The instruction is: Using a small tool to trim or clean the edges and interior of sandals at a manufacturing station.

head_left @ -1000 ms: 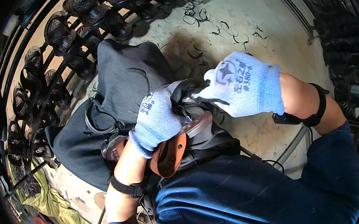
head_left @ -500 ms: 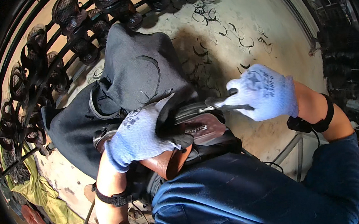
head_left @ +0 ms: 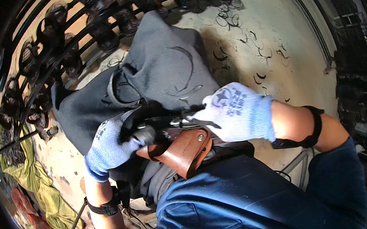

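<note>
Your left hand (head_left: 113, 145) grips a dark shoe upper (head_left: 146, 118); your right hand (head_left: 237, 111) pinches a thin tool (head_left: 193, 121). A slip could jab your left fingers.

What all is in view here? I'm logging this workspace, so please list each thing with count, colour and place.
Leather piece: one, brown, on the lap under both hands.
Dark tool: one, black, between the hands; kind unclear.
Cloth: one, grey, draped ahead of the hands.
Shoe parts on rack: several, dark, upper left.
Black scraps: many, on the pale floor, upper right.
Green fabric: one, left edge.
Left hand: blue-gloved, gripping the tool's dark end.
Right hand: blue-gloved, closed on the tool.
</note>
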Demonstrator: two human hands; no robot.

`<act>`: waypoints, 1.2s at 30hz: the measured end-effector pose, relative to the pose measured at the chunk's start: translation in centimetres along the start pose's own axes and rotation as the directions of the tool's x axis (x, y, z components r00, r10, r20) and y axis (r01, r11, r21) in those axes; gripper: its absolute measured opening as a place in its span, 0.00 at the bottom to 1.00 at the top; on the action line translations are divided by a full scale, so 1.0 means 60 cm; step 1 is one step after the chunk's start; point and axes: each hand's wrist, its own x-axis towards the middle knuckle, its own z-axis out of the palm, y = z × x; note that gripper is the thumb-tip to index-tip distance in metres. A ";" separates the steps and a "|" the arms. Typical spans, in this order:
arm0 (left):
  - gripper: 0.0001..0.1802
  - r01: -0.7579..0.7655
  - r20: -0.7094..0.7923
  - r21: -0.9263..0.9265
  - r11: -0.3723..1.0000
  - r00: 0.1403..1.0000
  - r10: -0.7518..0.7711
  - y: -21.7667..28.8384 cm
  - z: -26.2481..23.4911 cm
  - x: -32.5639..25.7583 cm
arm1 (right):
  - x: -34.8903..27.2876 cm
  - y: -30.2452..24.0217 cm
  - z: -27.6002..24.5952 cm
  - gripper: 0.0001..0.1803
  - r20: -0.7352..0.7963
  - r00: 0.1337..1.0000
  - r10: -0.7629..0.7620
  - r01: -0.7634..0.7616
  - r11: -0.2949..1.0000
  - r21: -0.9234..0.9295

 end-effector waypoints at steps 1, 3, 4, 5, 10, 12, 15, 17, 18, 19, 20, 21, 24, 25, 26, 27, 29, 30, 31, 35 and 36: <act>0.23 0.131 -0.110 -0.042 0.990 0.985 -0.135 -0.014 0.022 -0.021 | 0.018 -0.007 0.004 0.19 0.012 1.000 0.019 -0.018 0.998 -0.055; 0.14 0.430 -0.123 -0.343 0.835 0.861 -0.493 -0.003 0.039 -0.018 | 0.013 0.009 0.004 0.19 -0.028 0.999 0.034 -0.033 0.999 0.025; 0.16 0.440 -0.080 -0.427 0.790 0.852 -0.517 -0.017 0.046 -0.032 | 0.001 0.021 0.000 0.19 -0.071 0.996 0.050 -0.042 0.993 0.114; 0.18 0.381 -0.119 -0.427 0.820 0.875 -0.469 -0.023 0.044 -0.047 | -0.016 0.034 -0.005 0.18 -0.151 0.988 0.028 -0.001 0.984 0.177; 0.27 0.267 -0.100 -0.375 0.888 0.940 -0.325 -0.010 0.037 -0.059 | -0.118 0.052 -0.031 0.11 -0.091 0.994 0.065 -0.053 0.990 0.132; 0.29 0.271 -0.067 -0.352 0.896 0.948 -0.312 -0.009 0.039 -0.052 | -0.129 0.040 -0.029 0.11 -0.080 0.994 0.072 -0.064 0.993 0.100; 0.29 0.262 -0.069 -0.338 0.904 0.951 -0.302 -0.006 0.042 -0.049 | -0.115 0.017 -0.011 0.09 -0.118 0.993 0.007 -0.016 0.997 -0.072; 0.29 0.248 -0.078 -0.322 0.914 0.955 -0.287 -0.004 0.045 -0.047 | -0.104 0.000 -0.004 0.10 -0.146 0.989 0.007 -0.024 0.993 -0.117; 0.28 0.254 -0.094 -0.298 0.920 0.951 -0.293 -0.001 0.046 -0.048 | -0.093 -0.007 0.001 0.12 -0.172 0.985 -0.013 -0.015 0.987 -0.159; 0.28 0.262 -0.111 -0.273 0.926 0.947 -0.301 0.000 0.046 -0.051 | -0.083 -0.011 0.008 0.14 -0.128 0.992 0.007 -0.023 0.993 -0.120; 0.28 0.268 -0.115 -0.270 0.925 0.944 -0.308 -0.001 0.048 -0.054 | -0.072 -0.016 0.016 0.14 -0.129 0.992 -0.003 -0.013 0.993 -0.120; 0.27 0.260 -0.121 -0.273 0.926 0.946 -0.301 -0.005 0.053 -0.056 | -0.058 -0.019 0.024 0.14 -0.183 0.981 -0.058 0.037 0.992 -0.117; 0.28 0.248 -0.128 -0.281 0.927 0.948 -0.292 -0.011 0.062 -0.061 | -0.027 -0.021 0.030 0.17 -0.326 0.940 -0.100 0.072 0.993 -0.096; 0.28 0.239 -0.170 -0.243 0.940 0.943 -0.284 -0.012 0.065 -0.064 | -0.024 -0.008 0.025 0.15 -0.426 0.904 -0.039 0.070 0.996 0.057; 0.29 0.229 -0.211 -0.205 0.952 0.939 -0.271 -0.012 0.067 -0.064 | -0.026 0.010 0.020 0.14 -0.513 0.858 0.040 0.079 0.975 0.207; 0.29 0.259 -0.179 -0.261 0.930 0.933 -0.311 -0.005 0.067 -0.066 | -0.032 0.030 0.021 0.19 -0.669 0.738 0.090 0.127 0.955 0.269; 0.28 0.243 -0.199 -0.275 0.930 0.932 -0.302 -0.014 0.076 -0.072 | -0.081 0.067 0.023 0.22 -0.784 0.615 0.083 0.077 0.983 0.164; 0.28 0.221 -0.221 -0.279 0.934 0.932 -0.286 -0.015 0.075 -0.068 | -0.108 0.076 0.015 0.22 -0.747 0.661 0.073 0.017 0.994 0.112; 0.27 0.242 -0.199 -0.297 0.924 0.931 -0.308 -0.013 0.073 -0.066 | -0.127 0.070 0.007 0.22 -0.746 0.662 0.080 0.011 0.993 0.117; 0.27 0.245 -0.211 -0.296 0.923 0.926 -0.314 -0.016 0.079 -0.063 | -0.174 0.030 0.000 0.14 -0.176 0.979 0.107 -0.102 0.994 0.037; 0.27 0.244 -0.211 -0.295 0.924 0.926 -0.313 -0.016 0.079 -0.062 | -0.175 0.025 0.000 0.12 -0.130 0.986 0.106 -0.109 0.994 -0.014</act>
